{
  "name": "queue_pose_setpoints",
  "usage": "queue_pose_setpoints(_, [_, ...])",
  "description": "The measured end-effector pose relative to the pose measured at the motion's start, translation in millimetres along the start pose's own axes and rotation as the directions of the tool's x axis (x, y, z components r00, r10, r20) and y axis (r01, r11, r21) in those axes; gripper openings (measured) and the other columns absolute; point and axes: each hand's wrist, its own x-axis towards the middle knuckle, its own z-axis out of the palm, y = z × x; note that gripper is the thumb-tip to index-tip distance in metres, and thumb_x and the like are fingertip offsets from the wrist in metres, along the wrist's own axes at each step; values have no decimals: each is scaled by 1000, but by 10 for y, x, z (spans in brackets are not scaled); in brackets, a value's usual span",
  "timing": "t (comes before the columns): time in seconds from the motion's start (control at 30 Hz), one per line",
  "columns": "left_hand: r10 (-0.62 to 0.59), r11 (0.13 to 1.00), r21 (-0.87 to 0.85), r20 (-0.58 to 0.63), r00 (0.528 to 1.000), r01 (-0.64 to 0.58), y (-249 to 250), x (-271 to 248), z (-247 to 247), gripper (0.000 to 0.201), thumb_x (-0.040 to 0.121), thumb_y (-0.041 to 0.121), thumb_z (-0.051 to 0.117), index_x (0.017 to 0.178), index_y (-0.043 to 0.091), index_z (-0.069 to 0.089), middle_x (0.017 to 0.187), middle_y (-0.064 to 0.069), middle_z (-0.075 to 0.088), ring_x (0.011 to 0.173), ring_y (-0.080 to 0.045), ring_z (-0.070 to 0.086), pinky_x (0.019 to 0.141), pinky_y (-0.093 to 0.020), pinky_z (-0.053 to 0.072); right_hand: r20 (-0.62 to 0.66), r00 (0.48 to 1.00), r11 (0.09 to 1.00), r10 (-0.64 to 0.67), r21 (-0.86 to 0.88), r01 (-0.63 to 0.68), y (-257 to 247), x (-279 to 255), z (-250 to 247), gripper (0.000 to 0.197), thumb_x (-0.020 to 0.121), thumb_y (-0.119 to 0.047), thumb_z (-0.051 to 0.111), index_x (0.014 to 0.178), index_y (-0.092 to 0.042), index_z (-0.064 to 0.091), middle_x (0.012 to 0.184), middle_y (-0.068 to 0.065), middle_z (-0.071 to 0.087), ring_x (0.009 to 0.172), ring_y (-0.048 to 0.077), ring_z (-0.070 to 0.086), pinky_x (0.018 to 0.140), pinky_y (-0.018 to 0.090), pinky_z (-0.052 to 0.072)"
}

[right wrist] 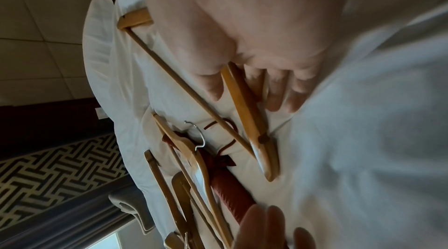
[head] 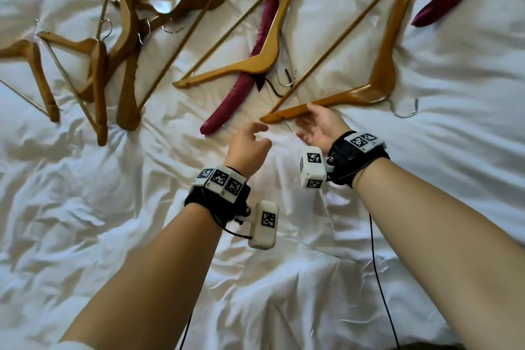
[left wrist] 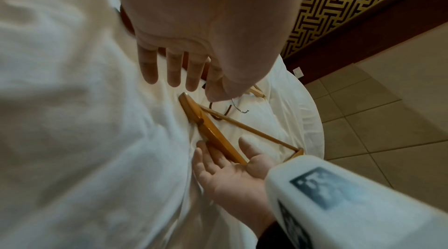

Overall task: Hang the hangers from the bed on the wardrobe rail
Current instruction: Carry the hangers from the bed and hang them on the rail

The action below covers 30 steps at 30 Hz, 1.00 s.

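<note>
Hands at a wooden hanger on the bed

Head view: right hand [head: 318,125] grasps the wooden hanger [head: 377,85] at centre right on the white bed [head: 85,207]; left hand [head: 248,148] hovers released, near a red padded hanger [head: 241,88].
Left wrist view: straight fingers [left wrist: 172,69] above that hanger's tip.
Right wrist view: thumb and fingers [right wrist: 276,92] flank its arm.

**No words to read here**

The only signs are black-and-white square codes on the white blocks strapped to the left wrist [head: 220,180] and the right wrist [head: 362,140]. Tiny marks sit beside some codes, too small to read. The wooden hangers carry no letters I can see.
</note>
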Motion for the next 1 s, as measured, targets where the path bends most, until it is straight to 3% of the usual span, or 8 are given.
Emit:
queue_pose_setpoints(0.17, [2,1000,-7,-6,1000,-2,-19,-17,-76,38,86,10,52,122,22,60,124,-4,58,73,3,52,68,-24,48,-53,999,997,-15,70,18,-41,-6,45,29,97,-33,59,119,-13,61,96,4,66,90,18,63,76,36,47])
queue_pose_setpoints(0.27, [-9,1000,-13,0,1000,9,22,-73,-124,37,86,11,52,120,23,61,120,-7,58,77,-7,57,71,-27,48,-88,995,998,-42,48,46,-70,-78,24,34,93,-33,65,116,-8,64,86,4,70,73,18,67,62,30,50])
queue_pose_setpoints(0.37, [16,999,-28,-4,1000,-16,108,-169,-158,35,85,11,53,116,23,63,117,-6,58,74,-13,56,64,-24,44,-88,993,997,-75,2,75,-65,-204,5,32,91,-28,69,117,-10,63,100,6,69,88,21,68,69,33,56])
queue_pose_setpoints(0.5, [56,998,-28,-28,998,-57,267,-328,-197,24,84,7,53,101,19,64,103,-1,63,62,-8,51,53,-22,39,-88,991,995,-101,-13,100,14,-461,-6,25,90,-24,70,110,-11,64,98,7,71,90,24,71,74,34,59])
queue_pose_setpoints(0.6, [30,999,-21,-51,998,-31,407,-457,-278,22,85,14,63,107,17,63,99,2,62,72,-6,56,64,-26,49,-87,989,993,-116,-30,114,48,-674,-36,17,92,-20,68,105,-12,62,100,9,73,92,27,72,77,36,60])
queue_pose_setpoints(0.7, [60,998,29,-17,998,-59,551,-595,-350,35,84,12,59,118,16,63,110,3,56,92,-11,56,84,-30,52,-91,980,981,-178,-100,169,53,-909,-61,9,93,-15,66,98,-13,58,92,8,71,82,27,72,70,36,60])
queue_pose_setpoints(0.83, [101,991,85,26,995,-103,757,-831,-426,38,85,13,57,122,17,62,120,1,58,96,-12,55,91,-30,47,-151,945,949,-291,-174,265,9,-1239,-101,12,93,-10,63,103,-12,57,90,12,65,78,32,70,61,39,61])
queue_pose_setpoints(1.0, [162,985,34,108,981,-167,1057,-1129,-447,41,88,9,58,129,10,58,126,-5,60,104,-15,57,87,-25,45,-85,904,876,-419,-301,378,-83,-1681,-143,17,94,0,58,109,-8,55,89,17,66,65,33,70,68,47,62])
